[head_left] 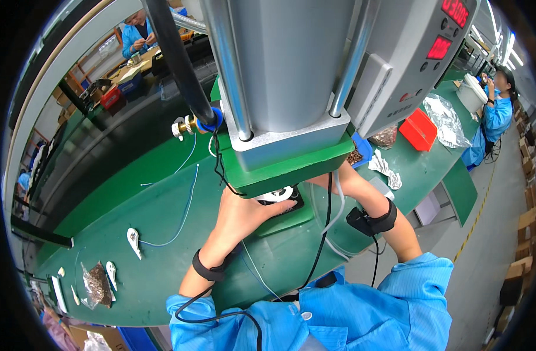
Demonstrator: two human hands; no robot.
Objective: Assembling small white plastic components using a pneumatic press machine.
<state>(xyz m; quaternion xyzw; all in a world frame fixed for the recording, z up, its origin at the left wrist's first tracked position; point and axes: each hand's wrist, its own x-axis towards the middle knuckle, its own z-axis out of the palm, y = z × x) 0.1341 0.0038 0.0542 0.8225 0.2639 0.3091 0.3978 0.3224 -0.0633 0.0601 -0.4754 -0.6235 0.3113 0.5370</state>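
Under the press's green plate (291,167), a white rounded plastic part (278,195) sits in a black fixture (295,205). My left hand (239,213) holds the part's near left side, its thumb lying across the near edge. The other left fingers are partly hidden by the plate. From the right, my right hand (341,180) reaches in beneath the plate beside the fixture; its fingers are hidden there. A strap circles each wrist, and the right one carries a small black device (360,221).
The press's grey cylinder (285,64) and control box (408,70) rise ahead. A spoon-shaped white part (134,241) with blue cord and a bag of small brown pieces (97,284) lie left. Right are a blue bin (361,151), a red bin (419,130) and a glove (386,169). Co-workers sit beyond.
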